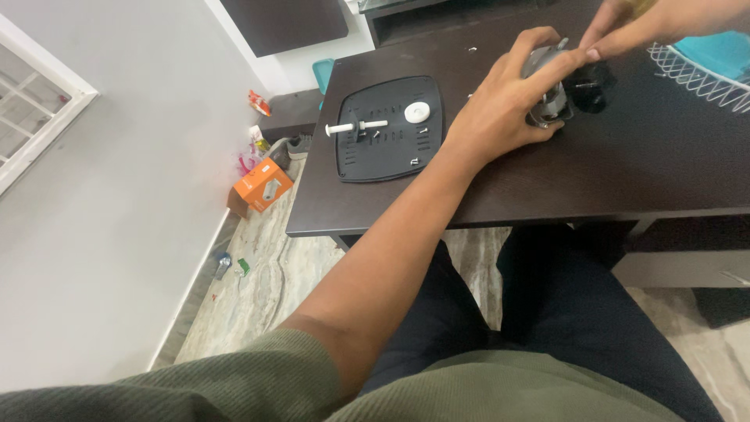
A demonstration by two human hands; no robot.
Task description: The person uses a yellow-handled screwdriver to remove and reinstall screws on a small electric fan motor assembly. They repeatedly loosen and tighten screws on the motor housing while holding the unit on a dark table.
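My left hand (508, 98) reaches out over the dark brown table (625, 172) and grips a small grey and black device (551, 90) that rests on the tabletop. My right hand (625, 31) comes in from the top right, its fingertips pinched on the top of the same device. Left of the hands lies a black square plastic panel (355, 160) carrying a white syringe-like tube (355, 127), a white round cap (416, 112) and a few small screws. The far side of the device is hidden by my fingers.
A white wire basket (695, 74) with a teal object in it stands at the table's right rear. On the marble floor by the wall lie an orange box (260, 186) and small litter. My legs in dark trousers are under the table edge.
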